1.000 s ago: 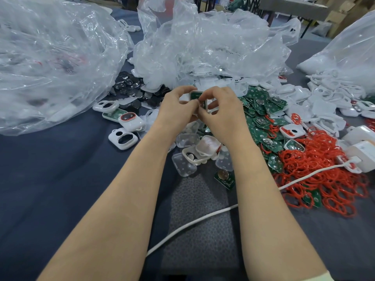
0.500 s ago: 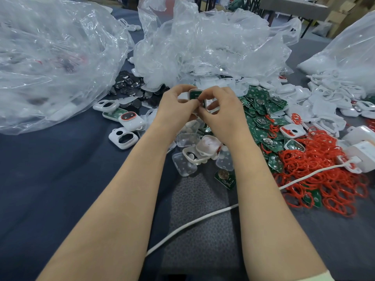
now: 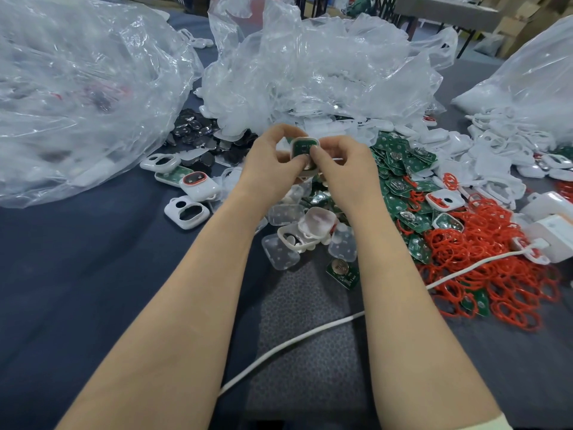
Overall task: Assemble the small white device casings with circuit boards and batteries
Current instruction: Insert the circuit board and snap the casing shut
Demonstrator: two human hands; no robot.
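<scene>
White casing point(image 3: 305, 139), green circuit board point(image 3: 302, 148) seated inside, pinched above the table point(image 3: 77, 259) between my left hand point(image 3: 273, 161) and right hand point(image 3: 344, 170) (battery: can't tell). One closed unit point(image 3: 198, 188) lies nearby; the big board pile point(image 3: 400, 172) suggests most work remains.

Left hand point(image 3: 273, 164): centre frame, fingers curled on the left edge of a white casing point(image 3: 304, 148).
Right hand point(image 3: 344, 164): pinches the casing's right edge.
Casing: green circuit board point(image 3: 302, 148) seated inside, facing the camera.
Right of hands: pile of green circuit boards point(image 3: 400, 169); red rings point(image 3: 483, 259) heaped lower right.
Left: empty white casing point(image 3: 186, 211) on dark cloth point(image 3: 77, 274).
Top: clear plastic bags point(image 3: 310, 66).
Bottom: white cable point(image 3: 294, 339).
</scene>
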